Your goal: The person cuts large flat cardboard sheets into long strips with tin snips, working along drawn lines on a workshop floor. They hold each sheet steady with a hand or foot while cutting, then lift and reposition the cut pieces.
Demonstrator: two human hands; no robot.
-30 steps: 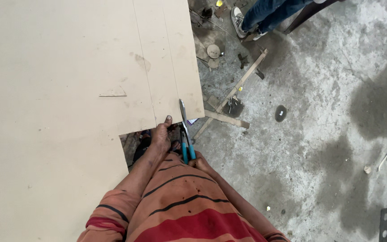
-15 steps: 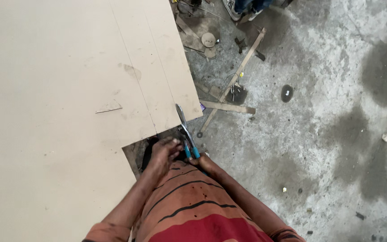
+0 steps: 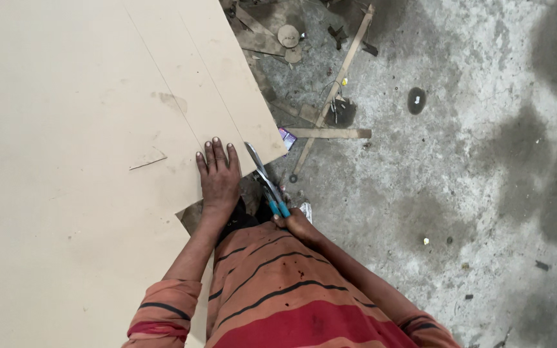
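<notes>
My left hand (image 3: 219, 174) lies flat, fingers spread, on the big beige board (image 3: 78, 161) near its cut lower-right corner. My right hand (image 3: 298, 224) grips the blue-handled shears (image 3: 267, 182), blades angled up at that corner's edge. Wooden strips (image 3: 330, 103) lie on the concrete floor (image 3: 472, 193) beyond.

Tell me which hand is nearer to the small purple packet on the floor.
Right. The right hand, holding the scissors, sits below the purple packet; the left hand lies flat on the board, farther left.
</notes>
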